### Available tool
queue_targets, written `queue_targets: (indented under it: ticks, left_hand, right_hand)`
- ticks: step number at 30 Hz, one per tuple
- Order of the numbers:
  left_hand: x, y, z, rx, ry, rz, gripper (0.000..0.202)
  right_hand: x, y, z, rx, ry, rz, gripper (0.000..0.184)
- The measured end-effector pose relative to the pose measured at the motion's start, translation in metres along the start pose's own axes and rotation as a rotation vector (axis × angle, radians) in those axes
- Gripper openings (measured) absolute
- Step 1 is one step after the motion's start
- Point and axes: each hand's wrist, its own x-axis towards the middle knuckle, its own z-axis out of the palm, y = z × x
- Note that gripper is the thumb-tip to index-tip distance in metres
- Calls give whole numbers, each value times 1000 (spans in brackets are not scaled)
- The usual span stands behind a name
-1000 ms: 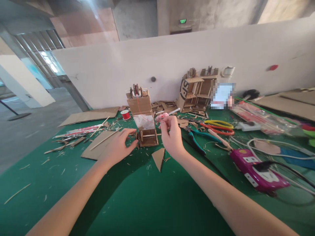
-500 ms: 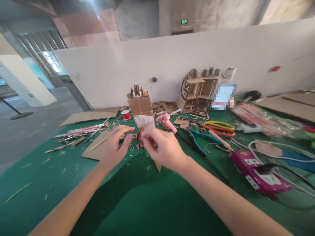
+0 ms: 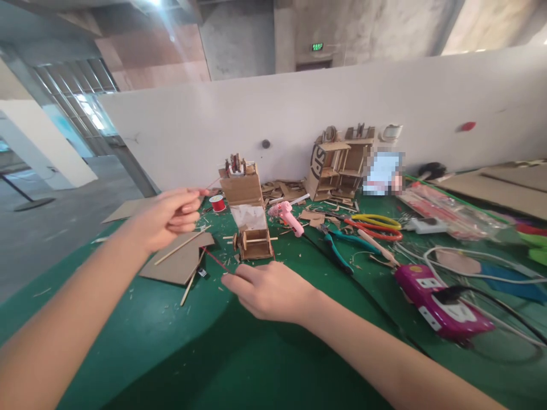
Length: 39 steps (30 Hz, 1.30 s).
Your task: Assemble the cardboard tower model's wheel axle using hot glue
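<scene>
Cardboard tower (image 3: 243, 191) stands on the table (image 3: 205, 353), thread spool (image 3: 217, 203) just left of it, glue gun (image 3: 287, 215) just right. Pliers (image 3: 335, 253) lie right of the gun, power strip (image 3: 442, 307) further right. Shelved cardboard model (image 3: 331, 172)'s back near the wall (image 3: 183, 131). Cardboard sheet (image 3: 173, 267)'s left, stick (image 3: 182, 245) on top.

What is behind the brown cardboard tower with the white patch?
A long pale wall rises behind the tower, and brown cardboard scraps show past its right edge. Anything directly behind is covered.

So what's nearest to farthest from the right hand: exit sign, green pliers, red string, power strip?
Head view, from the right hand:
1. red string: at the fingertips
2. green pliers: ahead, right
3. power strip: farther right
4. exit sign: beyond the partition
</scene>
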Motion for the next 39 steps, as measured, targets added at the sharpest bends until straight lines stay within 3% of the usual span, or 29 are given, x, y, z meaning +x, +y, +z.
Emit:
queue_targets:
  ticks: [5, 9, 11, 17, 22, 25, 29, 32, 34, 39]
  left_hand:
    - [34, 31, -42, 414, 127, 24, 9]
    - [61, 40, -62, 627, 49, 64, 16]
    - [71, 39, -64, 726, 84, 87, 16]
    - [93, 18, -64, 821, 206, 181, 20]
    - [106, -25, -58, 886, 206, 204, 33]
    - [102, -53, -48, 917, 176, 244, 30]
    - [76, -75, -36, 952, 183, 328, 31]
    - [49, -81, -29, 911, 507, 446, 31]
    - [32, -84, -21, 848, 601, 527, 28]
    - [17, -91, -1, 695, 313, 426, 39]
  right_hand:
    - [-11, -2, -7, -42, -78, 21, 27]
    - [-15, -9, -9, -27, -50, -42, 23]
    - [-15, -9, -8, -27, -59, -28, 18]
    - [-20, 6, 1, -69, -183, 238, 19]
    - [-25, 15, 1, -50, -246, 356, 31]
    - [-26, 18, -2, -42, -277, 370, 24]
    - [-28, 22, -3, -61, -322, 372, 19]
    - [-29, 26, 0, -87, -328, 375, 30]
    - [-29, 29, 3, -89, -307, 400, 39]
    - [-31, 38, 17, 82, -147, 542, 39]
